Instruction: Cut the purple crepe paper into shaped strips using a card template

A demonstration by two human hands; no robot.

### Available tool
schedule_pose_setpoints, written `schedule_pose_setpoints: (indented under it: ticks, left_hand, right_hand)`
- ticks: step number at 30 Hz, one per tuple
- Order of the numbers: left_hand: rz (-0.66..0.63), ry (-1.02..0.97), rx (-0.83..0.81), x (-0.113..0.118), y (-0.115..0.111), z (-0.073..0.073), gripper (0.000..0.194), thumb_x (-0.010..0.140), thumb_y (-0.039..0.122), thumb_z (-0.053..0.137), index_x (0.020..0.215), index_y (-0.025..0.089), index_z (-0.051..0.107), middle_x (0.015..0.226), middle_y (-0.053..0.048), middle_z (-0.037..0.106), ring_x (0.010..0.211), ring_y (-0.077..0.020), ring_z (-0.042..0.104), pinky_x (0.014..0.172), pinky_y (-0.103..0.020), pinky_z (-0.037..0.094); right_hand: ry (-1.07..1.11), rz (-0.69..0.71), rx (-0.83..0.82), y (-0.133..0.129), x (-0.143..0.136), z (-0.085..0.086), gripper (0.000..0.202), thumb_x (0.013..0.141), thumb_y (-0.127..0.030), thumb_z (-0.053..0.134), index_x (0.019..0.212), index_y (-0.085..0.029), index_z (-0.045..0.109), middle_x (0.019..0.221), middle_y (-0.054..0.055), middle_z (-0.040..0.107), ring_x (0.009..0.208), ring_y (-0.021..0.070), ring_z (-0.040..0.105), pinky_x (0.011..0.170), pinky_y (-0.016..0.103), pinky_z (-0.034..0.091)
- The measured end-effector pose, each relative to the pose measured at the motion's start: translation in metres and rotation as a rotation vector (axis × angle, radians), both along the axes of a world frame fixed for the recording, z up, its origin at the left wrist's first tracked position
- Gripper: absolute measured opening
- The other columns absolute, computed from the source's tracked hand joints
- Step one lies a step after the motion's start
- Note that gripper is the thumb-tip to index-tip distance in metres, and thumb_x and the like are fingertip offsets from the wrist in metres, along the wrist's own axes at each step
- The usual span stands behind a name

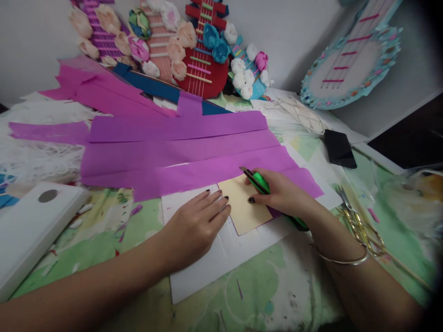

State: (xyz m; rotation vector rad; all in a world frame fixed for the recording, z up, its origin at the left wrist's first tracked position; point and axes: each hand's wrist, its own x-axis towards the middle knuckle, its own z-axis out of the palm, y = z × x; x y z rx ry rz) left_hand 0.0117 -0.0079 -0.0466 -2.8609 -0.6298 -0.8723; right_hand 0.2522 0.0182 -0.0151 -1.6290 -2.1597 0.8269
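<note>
My right hand [284, 191] is closed round a green and black utility knife [260, 182], its blade pointing up and to the left. Under that hand lies a pale yellow rectangle of card [242, 214], with a little purple showing along its lower edge. My left hand [199, 221] rests flat, fingers stretched out, its fingertips by the card's left edge. Both hands are over a white board [194, 281]. Just beyond them, wide strips of purple crepe paper [180, 152] lie overlapping, and one reaches the card's upper edge.
Decorated paper guitars [204, 69] lean against the wall at the back. Gold-handled scissors [358, 226] and a black phone [339, 148] lie on the right. A white box [38, 221] stands at the left, near white shredded paper [41, 157]. Pink paper [100, 87] lies behind.
</note>
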Motion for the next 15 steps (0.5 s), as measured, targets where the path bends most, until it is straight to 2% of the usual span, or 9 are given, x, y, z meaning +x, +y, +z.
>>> schedule_pose_setpoints:
  ticks: [15]
  left_hand:
    - [0.001, -0.005, 0.014, -0.0008, -0.0006, -0.0005, 0.029, 0.087, -0.001, 0.044, 0.105, 0.000, 0.066, 0.105, -0.018, 0.069, 0.105, -0.0318, 0.064, 0.090, -0.049, 0.055]
  right_hand:
    - [0.010, -0.009, -0.004, -0.0006, -0.0006, 0.0001, 0.034, 0.072, -0.023, 0.068, 0.105, -0.020, 0.058, 0.103, 0.005, 0.065, 0.093, 0.0242, 0.060, 0.078, 0.035, 0.045]
